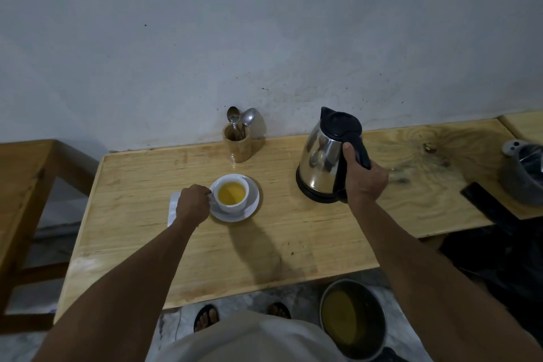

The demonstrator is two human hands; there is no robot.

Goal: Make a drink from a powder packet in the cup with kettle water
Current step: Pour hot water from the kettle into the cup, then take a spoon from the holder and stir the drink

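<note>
Head view: upright kettle [323, 161], spout leftward, right grip [364, 176] clamped on handle.

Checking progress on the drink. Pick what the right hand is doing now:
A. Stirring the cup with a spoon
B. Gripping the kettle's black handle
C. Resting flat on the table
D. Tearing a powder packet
B: the right hand is closed around the kettle handle, kettle upright on the table.
</note>
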